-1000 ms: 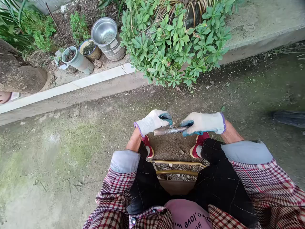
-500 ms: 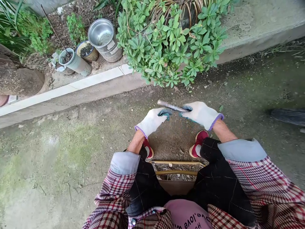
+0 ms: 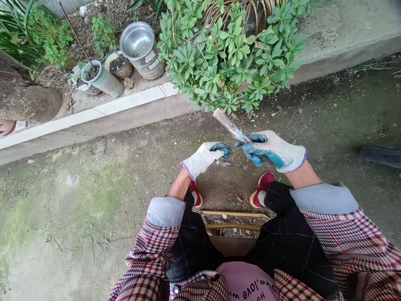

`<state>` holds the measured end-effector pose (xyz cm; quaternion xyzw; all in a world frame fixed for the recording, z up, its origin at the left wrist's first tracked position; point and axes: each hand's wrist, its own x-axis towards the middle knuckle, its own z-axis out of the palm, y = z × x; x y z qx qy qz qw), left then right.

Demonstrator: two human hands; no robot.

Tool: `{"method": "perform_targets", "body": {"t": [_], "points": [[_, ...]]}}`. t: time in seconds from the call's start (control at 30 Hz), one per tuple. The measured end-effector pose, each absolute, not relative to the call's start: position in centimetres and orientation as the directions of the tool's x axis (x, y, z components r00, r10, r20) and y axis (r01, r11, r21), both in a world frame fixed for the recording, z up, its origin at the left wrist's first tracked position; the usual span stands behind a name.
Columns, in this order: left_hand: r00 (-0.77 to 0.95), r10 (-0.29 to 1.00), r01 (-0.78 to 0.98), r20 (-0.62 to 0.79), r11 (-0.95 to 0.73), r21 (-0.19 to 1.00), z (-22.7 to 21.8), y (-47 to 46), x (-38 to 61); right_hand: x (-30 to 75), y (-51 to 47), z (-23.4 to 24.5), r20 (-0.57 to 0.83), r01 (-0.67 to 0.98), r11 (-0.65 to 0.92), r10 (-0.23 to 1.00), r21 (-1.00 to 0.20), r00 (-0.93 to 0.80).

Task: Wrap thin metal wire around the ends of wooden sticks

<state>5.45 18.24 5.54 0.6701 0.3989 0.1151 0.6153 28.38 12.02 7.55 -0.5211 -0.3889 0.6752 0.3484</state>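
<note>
My right hand, in a white glove with a blue-green coated palm, is closed around a short brownish stick. Silvery wire, or something like it, is wound about its middle, and the bare end points up and left toward the leafy plant. Just left of it, apart from the stick, my left hand wears a matching glove. Its fingers are curled together; whatever they hold, if anything, is hidden. Below the fingertips a small blurred thing with a coiled look shows faintly; I cannot tell what it is.
A bushy green plant overhangs a ledge with a white tiled edge. On the ledge stand a metal pot, a pale tall pot and a small yellowish pot. Between my legs is a yellow-brown frame. A dark shoe is at right.
My right hand has turned so its coated palm shows more, and the stick's free end has swung upward. My left hand has shifted slightly right, its fingers still curled.
</note>
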Motion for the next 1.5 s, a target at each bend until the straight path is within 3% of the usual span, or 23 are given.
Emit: {"method": "perform_targets", "body": {"t": [0.13,0.27,0.37,0.53,0.63,0.7,0.77,0.83,0.9,0.97,1.07,1.33,1.5], "points": [[0.612,0.710,0.400,-0.348,0.101,0.911,4.8,18.9,5.0,28.8,12.0,7.5,-0.448,0.047,-0.470,0.799,-0.881,-0.402],[0.636,0.693,0.412,-0.339,0.067,0.909,4.5,19.4,4.5,28.5,12.0,7.4,-0.542,0.439,-0.329,0.622,-0.836,-0.566],[0.621,0.689,0.497,-0.373,0.021,0.868,4.6,19.1,4.4,28.0,12.2,6.5,-0.609,0.697,-0.136,0.620,-0.704,-0.494],[0.616,0.681,0.603,-0.396,-0.085,0.793,4.7,18.3,4.7,27.9,13.0,4.4,-0.630,0.914,0.043,0.712,-0.403,-0.311],[0.628,0.679,0.576,-0.381,-0.075,0.814,4.7,18.0,5.0,28.0,13.5,4.5,-0.617,0.960,0.007,0.765,-0.281,-0.186],[0.611,0.696,0.535,-0.378,-0.011,0.845,4.7,17.9,5.3,28.0,13.6,5.0,-0.569,0.960,-0.049,0.813,-0.276,-0.122],[0.595,0.708,0.473,-0.380,0.074,0.878,4.7,17.7,5.6,28.0,13.6,5.5,-0.495,0.923,-0.118,0.865,-0.366,-0.086],[0.585,0.717,0.413,-0.380,0.140,0.900,5.0,17.7,5.8,28.0,13.4,5.9,-0.443,0.809,-0.212,0.894,-0.549,-0.066],[0.589,0.719,0.369,-0.369,0.168,0.914,5.3,17.8,5.9,28.0,13.1,6.1,-0.446,0.591,-0.329,0.893,-0.736,-0.058],[0.607,0.714,0.341,-0.348,0.161,0.926,5.7,18.0,5.8,28.0,12.8,6.3,-0.474,0.343,-0.425,0.878,-0.838,-0.071],[0.644,0.695,0.330,-0.321,0.126,0.936,5.8,18.3,5.5,28.2,12.5,6.4,-0.490,0.126,-0.477,0.864,-0.870,-0.115],[0.660,0.676,0.391,-0.327,0.063,0.918,5.0,18.5,5.3,28.7,12.0,7.2,-0.457,-0.039,-0.488,0.841,-0.872,-0.291],[0.665,0.655,0.396,-0.359,0.098,0.913,5.5,18.6,5.1,28.9,11.7,7.3,-0.378,-0.249,-0.441,0.888,-0.862,-0.263]]}}
